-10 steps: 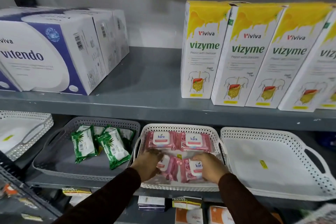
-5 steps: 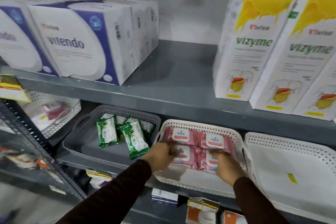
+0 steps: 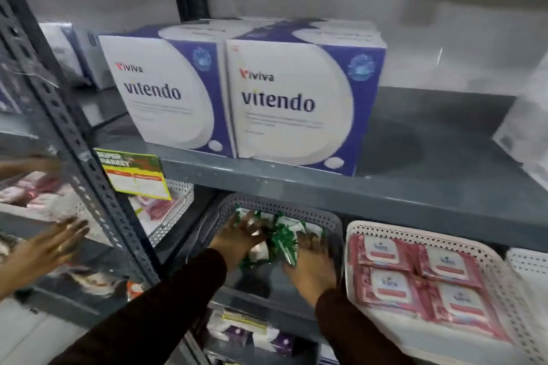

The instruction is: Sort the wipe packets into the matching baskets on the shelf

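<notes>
Both my hands are inside the grey basket (image 3: 299, 211) on the middle shelf. My left hand (image 3: 237, 238) lies with its fingers over the green wipe packets (image 3: 280, 234) from the left. My right hand (image 3: 311, 265) grips the same blurred green bunch from the right and near side. To the right stands a white basket (image 3: 394, 231) with several pink wipe packets (image 3: 415, 275) laid flat in a tidy block. Motion blur hides how many green packets there are.
Two white and purple Vitendo boxes (image 3: 278, 104) stand on the shelf above. A slotted upright post (image 3: 89, 175) with a yellow-green price card (image 3: 133, 175) divides the racks. Left of it, another person's hands (image 3: 50, 246) reach toward trays of reddish packets. A white basket (image 3: 175, 210) sits behind the card.
My view has swung left. Both my hands have left the pink packets in the white basket and moved into the grey basket onto the green packets. Another person's hands have come into view.
</notes>
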### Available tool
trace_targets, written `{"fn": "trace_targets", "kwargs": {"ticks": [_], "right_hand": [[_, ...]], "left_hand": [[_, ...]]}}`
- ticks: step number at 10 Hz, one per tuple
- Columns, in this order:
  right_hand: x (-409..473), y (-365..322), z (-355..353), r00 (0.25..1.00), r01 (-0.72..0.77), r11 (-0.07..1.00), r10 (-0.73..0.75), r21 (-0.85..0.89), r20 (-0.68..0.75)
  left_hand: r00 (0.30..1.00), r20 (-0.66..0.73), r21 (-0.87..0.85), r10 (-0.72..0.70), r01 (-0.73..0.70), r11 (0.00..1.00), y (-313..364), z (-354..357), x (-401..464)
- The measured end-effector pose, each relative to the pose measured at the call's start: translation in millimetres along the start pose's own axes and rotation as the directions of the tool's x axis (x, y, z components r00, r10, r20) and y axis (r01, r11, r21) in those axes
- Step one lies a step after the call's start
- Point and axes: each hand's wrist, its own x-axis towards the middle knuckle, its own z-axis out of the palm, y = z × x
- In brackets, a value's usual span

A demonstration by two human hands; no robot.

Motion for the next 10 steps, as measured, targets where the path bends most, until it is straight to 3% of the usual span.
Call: {"fn": "trace_targets", "kwargs": {"ticks": [2,4,6,7,8,9,10], "right_hand": [[8.4,-5.7,9.7,0.997,-0.014,0.997,0.019,-0.072,0.068],[-1.0,-3.4,17.9,0.996,0.041,0.999,-0.041,0.004,0.079],[10.2,-10.7,15.8,0.973,0.111,0.982,-0.139,0.152,0.182],[12.8,-13.2,20.9,0.962,0.152,0.987,-0.161,0.058,0.219],[9.5,-15.0,17.8,0.950,0.194,0.980,-0.175,-0.052,0.260],[6.2,-10.9,11.6,0.949,0.189,0.982,-0.188,0.023,0.253],[-19.1,3.7,12.5,0.969,0.239,0.954,-0.247,0.178,0.024]], "left_hand": [[0.989,0.145,-0.140,0.040,-0.020,0.990,-30.7,18.8,-0.6],[0.983,0.165,-0.201,-0.082,0.115,0.973,-36.6,40.6,-29.5],[0.991,0.084,-0.373,-0.108,0.131,0.919,-32.7,57.4,-13.4],[0.994,0.020,-0.367,-0.107,0.107,0.924,-30.7,65.5,-6.8],[0.993,0.064,-0.390,-0.099,0.116,0.913,-29.0,65.7,-9.6],[0.974,0.154,-0.417,-0.165,0.215,0.883,-21.9,47.2,-15.4],[0.976,0.034,-0.569,-0.213,0.194,0.799,8.3,17.8,-27.5]]}}
